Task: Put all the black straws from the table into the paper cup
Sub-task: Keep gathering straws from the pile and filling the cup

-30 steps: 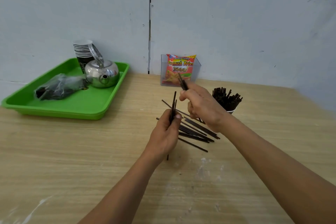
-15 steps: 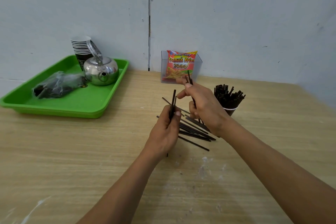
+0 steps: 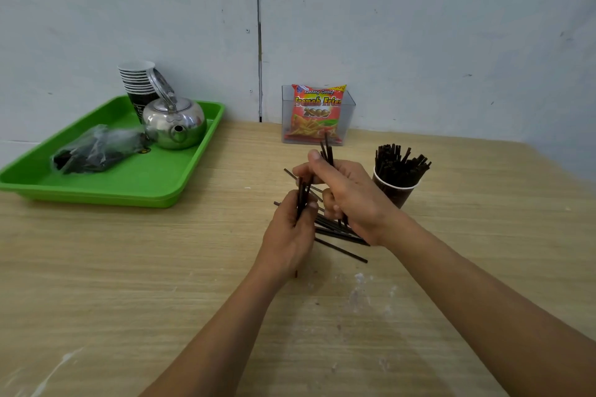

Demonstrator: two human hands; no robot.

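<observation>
Straws are sticking up from both our fists: left hand is squeezing a bunch, right hand is pinching a few, left of the paper cup.

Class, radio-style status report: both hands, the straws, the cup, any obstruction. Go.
Left hand shut on straw bundle. Right hand shut on a few straws. Loose straws on table; paper cup nearly full. Path to cup clear.

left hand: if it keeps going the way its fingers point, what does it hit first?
Probably the right hand. The left hand, gripping a few straws, points up and away at the right hand's fingers just beyond. Depth between them is unclear.
</observation>
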